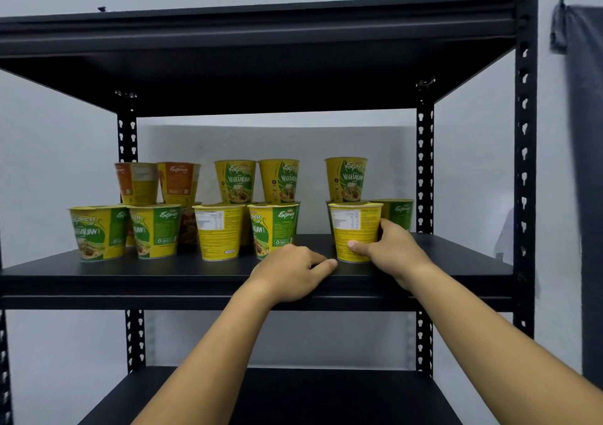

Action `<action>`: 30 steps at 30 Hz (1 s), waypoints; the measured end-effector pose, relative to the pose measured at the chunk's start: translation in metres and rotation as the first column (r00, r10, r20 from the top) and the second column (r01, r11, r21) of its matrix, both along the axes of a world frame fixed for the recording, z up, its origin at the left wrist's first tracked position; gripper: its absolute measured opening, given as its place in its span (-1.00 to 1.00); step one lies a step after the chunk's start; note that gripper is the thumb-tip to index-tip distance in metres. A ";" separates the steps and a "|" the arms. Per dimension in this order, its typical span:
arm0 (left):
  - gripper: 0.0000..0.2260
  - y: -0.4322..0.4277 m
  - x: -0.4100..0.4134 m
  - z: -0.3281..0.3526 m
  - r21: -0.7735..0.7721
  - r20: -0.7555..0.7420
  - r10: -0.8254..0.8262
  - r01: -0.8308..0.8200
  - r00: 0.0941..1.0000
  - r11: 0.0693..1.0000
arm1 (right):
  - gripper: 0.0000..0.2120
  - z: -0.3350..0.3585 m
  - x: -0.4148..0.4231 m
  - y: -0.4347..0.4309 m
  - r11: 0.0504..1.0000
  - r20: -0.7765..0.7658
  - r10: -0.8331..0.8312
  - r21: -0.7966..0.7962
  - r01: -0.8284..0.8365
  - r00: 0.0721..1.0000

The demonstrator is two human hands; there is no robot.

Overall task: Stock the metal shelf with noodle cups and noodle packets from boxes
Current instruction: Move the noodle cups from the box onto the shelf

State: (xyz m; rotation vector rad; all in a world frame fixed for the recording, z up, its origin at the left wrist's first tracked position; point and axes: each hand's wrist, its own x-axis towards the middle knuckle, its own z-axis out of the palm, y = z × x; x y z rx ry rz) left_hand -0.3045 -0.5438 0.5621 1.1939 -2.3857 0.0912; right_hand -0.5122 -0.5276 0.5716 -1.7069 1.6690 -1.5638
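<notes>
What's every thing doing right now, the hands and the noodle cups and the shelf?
Right hand, grips the front right cup.
Front right cup, upright on the metal shelf.
Left hand, rests on the shelf edge, holds nothing.
Other front cups, upright, untouched.
Top cups, upright, stacked on lower cups.
Metal shelf, middle level partly stocked.

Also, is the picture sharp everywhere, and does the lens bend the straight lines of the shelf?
Head view: soft, even light, no glare; the small print on the noodle cup in the right hand is unreadable; the dark sheet at the right edge is smeared; the front edges of the metal shelf slant but hardly bow.
</notes>
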 end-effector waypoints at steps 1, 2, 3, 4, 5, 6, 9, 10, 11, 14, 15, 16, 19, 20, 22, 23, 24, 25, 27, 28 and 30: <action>-0.57 0.001 0.000 0.000 -0.005 0.002 0.002 -0.002 1.000 1.000 | -0.55 0.000 0.000 0.000 1.000 -0.008 -0.005 0.002 0.006 1.000; -0.57 0.001 0.000 0.000 -0.007 0.005 0.004 -0.004 1.000 1.000 | -0.55 0.000 0.001 0.000 1.000 -0.015 -0.012 0.003 0.012 1.000; -0.57 0.002 0.000 0.000 -0.008 0.009 0.007 -0.007 1.000 1.000 | -0.55 0.001 0.001 0.000 1.000 -0.019 -0.020 0.002 0.021 1.000; -0.56 0.002 0.000 0.000 -0.010 0.011 0.007 -0.007 1.000 1.000 | -0.56 0.001 0.001 0.000 1.000 -0.022 -0.028 0.001 0.029 0.999; -0.56 0.002 0.000 -0.001 -0.010 0.010 0.008 -0.008 1.000 1.000 | -0.56 0.000 0.001 0.000 0.999 -0.023 -0.036 0.000 0.036 0.999; -0.56 0.001 0.000 -0.001 -0.009 0.007 0.006 -0.006 1.000 1.000 | -0.56 0.000 0.001 0.000 0.999 -0.024 -0.041 0.001 0.041 0.999; -0.56 0.000 0.001 -0.002 -0.010 0.009 0.008 -0.008 1.000 1.000 | -0.58 0.001 0.001 0.000 0.999 -0.029 -0.043 0.000 0.043 0.999; -0.56 0.000 0.001 -0.002 -0.013 0.011 0.009 -0.009 1.000 1.000 | -0.57 0.001 0.002 0.000 0.999 -0.033 -0.042 0.001 0.042 0.999; -0.56 0.000 0.001 -0.002 -0.014 0.012 0.010 -0.009 1.000 1.000 | -0.57 0.001 0.002 0.000 0.999 -0.038 -0.042 0.002 0.043 0.998; -0.55 0.002 0.000 -0.002 -0.013 0.016 0.009 -0.009 1.000 1.000 | -0.56 0.001 0.003 0.000 0.999 -0.059 -0.044 0.002 0.044 0.997; -0.55 0.002 -0.001 -0.001 -0.012 0.017 0.010 -0.010 1.000 1.000 | -0.56 0.001 0.003 0.000 0.999 -0.066 -0.046 0.004 0.047 0.997; -0.55 0.002 -0.001 -0.001 -0.010 0.017 0.010 -0.010 1.000 1.000 | -0.55 0.001 0.004 0.000 0.999 -0.072 -0.048 0.003 0.049 0.996; -0.56 0.003 -0.001 -0.002 -0.010 0.016 0.011 -0.011 1.000 1.000 | -0.54 0.002 0.004 0.000 0.999 -0.096 -0.053 0.003 0.054 0.994; -0.55 0.004 -0.001 -0.002 -0.013 0.016 0.011 -0.010 1.000 1.000 | -0.54 0.002 0.004 0.000 0.998 -0.107 -0.055 0.006 0.056 0.993; -0.55 0.004 -0.001 -0.002 -0.015 0.014 0.012 -0.012 1.000 1.000 | -0.53 0.002 0.005 -0.001 0.998 -0.131 -0.059 0.019 0.062 0.990; -0.55 0.005 -0.001 -0.003 -0.015 0.014 0.014 -0.014 1.000 1.000 | -0.52 0.003 0.005 -0.001 0.997 -0.144 -0.061 0.029 0.066 0.988; -0.54 0.004 0.000 -0.003 -0.015 0.013 0.016 -0.016 1.000 1.000 | -0.51 0.003 0.006 -0.001 0.997 -0.159 -0.064 0.037 0.071 0.985; -0.54 0.004 0.000 -0.003 -0.015 0.014 0.018 -0.018 1.000 1.000 | -0.50 0.004 0.006 -0.002 0.996 -0.168 -0.065 0.047 0.074 0.984; -0.54 0.004 0.000 -0.003 -0.018 0.012 0.020 -0.020 1.000 1.000 | -0.49 0.004 0.007 -0.002 0.995 -0.175 -0.068 0.061 0.079 0.982; -0.54 0.004 0.000 -0.003 -0.019 0.012 0.019 -0.019 1.000 1.000 | -0.49 0.004 0.007 -0.002 0.994 -0.179 -0.071 0.064 0.084 0.981; -0.54 0.004 0.000 -0.003 -0.019 0.009 0.018 -0.017 1.000 1.000 | -0.50 0.005 0.008 -0.002 0.994 -0.183 -0.074 0.068 0.088 0.980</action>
